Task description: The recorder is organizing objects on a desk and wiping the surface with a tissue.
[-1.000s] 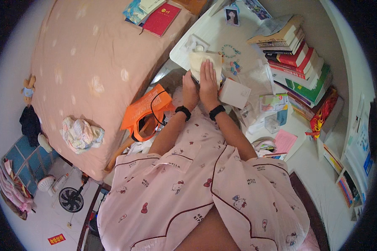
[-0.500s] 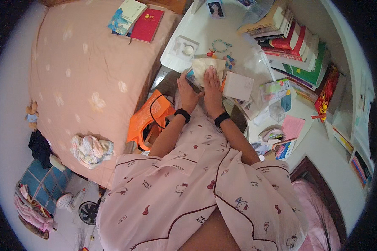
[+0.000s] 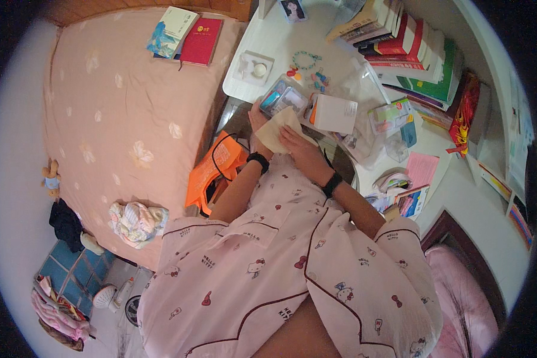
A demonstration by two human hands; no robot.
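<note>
A clear plastic box (image 3: 276, 97) with blue and pale contents sits at the desk's near edge. My left hand (image 3: 259, 124) is at its near left corner, fingers closed along its side; the palm is partly hidden by a cream cloth (image 3: 272, 135). My right hand (image 3: 299, 147) grips that thin cloth, fingers laid over it and the thumb out of sight beneath. The cloth hangs slanted in front of the box, covering its near edge. A white box (image 3: 335, 113) with an orange side stands just right of my hands.
On the white desk (image 3: 244, 45) lie a turquoise bead bracelet (image 3: 305, 60), small colourful pieces (image 3: 320, 80) and a clear tray (image 3: 253, 67). Stacked books (image 3: 409, 53) line the right side. An orange bag (image 3: 213, 173) stands between bed (image 3: 113, 89) and my left forearm.
The cream cloth has come off the top of the clear box toward me, with my right hand. More of the box shows now. The whole view has shifted slightly.
</note>
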